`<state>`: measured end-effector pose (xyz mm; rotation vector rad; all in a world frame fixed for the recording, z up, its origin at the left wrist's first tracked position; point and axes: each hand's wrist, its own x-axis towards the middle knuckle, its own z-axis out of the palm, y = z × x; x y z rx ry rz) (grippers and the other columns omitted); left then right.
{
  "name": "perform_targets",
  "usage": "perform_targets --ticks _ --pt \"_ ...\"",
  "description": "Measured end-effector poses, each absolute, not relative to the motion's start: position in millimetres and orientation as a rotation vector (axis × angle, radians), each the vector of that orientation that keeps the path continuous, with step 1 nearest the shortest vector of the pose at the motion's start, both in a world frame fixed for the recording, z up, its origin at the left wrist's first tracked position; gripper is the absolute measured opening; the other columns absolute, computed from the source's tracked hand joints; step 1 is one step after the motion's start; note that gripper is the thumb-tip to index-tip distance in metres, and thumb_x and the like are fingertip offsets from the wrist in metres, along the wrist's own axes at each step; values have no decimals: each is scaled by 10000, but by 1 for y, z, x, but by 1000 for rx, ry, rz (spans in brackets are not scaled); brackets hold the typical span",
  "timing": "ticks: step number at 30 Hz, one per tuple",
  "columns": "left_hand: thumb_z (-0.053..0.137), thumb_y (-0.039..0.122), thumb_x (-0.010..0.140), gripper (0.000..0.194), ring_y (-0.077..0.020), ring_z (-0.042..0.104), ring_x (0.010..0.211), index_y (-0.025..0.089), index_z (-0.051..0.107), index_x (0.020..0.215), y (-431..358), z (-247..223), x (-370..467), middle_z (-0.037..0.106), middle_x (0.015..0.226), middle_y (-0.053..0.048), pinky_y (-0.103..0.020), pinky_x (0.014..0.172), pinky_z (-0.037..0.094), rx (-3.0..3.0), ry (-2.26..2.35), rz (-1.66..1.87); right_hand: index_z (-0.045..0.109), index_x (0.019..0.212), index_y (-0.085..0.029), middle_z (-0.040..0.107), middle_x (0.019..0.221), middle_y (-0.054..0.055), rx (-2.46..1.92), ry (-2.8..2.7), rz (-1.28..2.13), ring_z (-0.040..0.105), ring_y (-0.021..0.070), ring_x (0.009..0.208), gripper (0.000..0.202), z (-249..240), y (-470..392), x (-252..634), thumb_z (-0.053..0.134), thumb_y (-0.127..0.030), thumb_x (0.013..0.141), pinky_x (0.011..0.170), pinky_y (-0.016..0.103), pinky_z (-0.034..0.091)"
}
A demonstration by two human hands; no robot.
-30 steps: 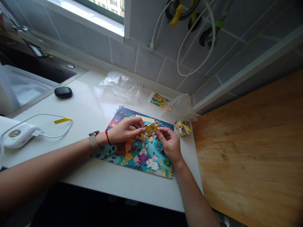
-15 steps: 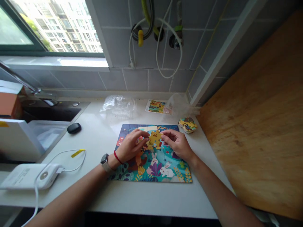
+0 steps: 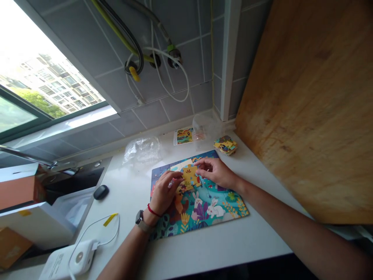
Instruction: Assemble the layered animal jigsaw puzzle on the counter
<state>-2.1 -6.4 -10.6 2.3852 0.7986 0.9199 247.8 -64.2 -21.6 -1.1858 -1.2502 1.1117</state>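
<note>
A yellow jigsaw piece (image 3: 190, 175) with small plant prints is held between my two hands, above a colourful jigsaw puzzle (image 3: 215, 202). My left hand (image 3: 166, 191) pinches its left edge with thumb and finger. At the opposite edge, the thumb and fingertips of my right hand (image 3: 219, 172) close on the same piece. White rabbits, plants and a blue border show on the puzzle below. My hands and the piece hide part of its middle. A pale cream patch (image 3: 186, 164) lies just behind the piece.
A pile of loose pieces (image 3: 225, 145) lies right of the puzzle. Behind are a picture card (image 3: 184, 136) and clear plastic bags (image 3: 142, 151). Left stand a black mouse (image 3: 101, 192), a white power bank (image 3: 72, 258) with cable, and the sink. A wooden board (image 3: 305, 109) borders the right.
My view has turned and tilted, so the counter and puzzle appear rotated. Both hands stay at the yellow piece over the puzzle, with little shift between them.
</note>
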Motion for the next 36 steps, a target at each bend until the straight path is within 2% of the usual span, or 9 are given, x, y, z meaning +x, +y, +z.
perform_targets --ticks 9,14,19,24,36 --pt "646 320 1057 138 -215 720 915 221 732 1013 -7 -8 -3 777 991 -66 -356 833 598 2376 784 859 820 1105 -178 773 830 25 -1199 -1318 1022 661 150 671 341 -18 -65 252 799 -354 814 635 276 545" --pt "630 321 1067 161 -248 692 1051 231 752 1124 -6 -8 -1 788 1074 -70 -412 944 583 2472 719 665 825 1007 -178 748 781 21 -1348 -1372 861 618 146 623 236 -14 -64 264 746 -294 816 596 264 505" --pt "634 339 1061 190 -263 669 1105 228 738 1175 -5 -9 -2 767 1121 -86 -441 974 580 2504 737 695 805 1160 -159 692 722 -20 -1468 -1375 825 574 127 594 421 -17 -58 276 695 -196 756 591 241 465" --pt "656 342 1049 169 -260 664 1101 234 745 1144 -4 -11 -1 760 1130 -80 -447 982 574 2536 750 654 841 1047 -166 714 756 -4 -1538 -1498 744 563 120 597 344 -18 -59 279 680 -159 743 584 230 438" --pt "649 365 1057 181 -256 663 1067 236 761 1119 -5 -11 0 750 1132 -91 -463 976 565 2560 714 659 813 960 -184 718 708 -19 -1582 -1511 778 555 118 550 268 -19 -60 280 691 -138 726 564 235 423"
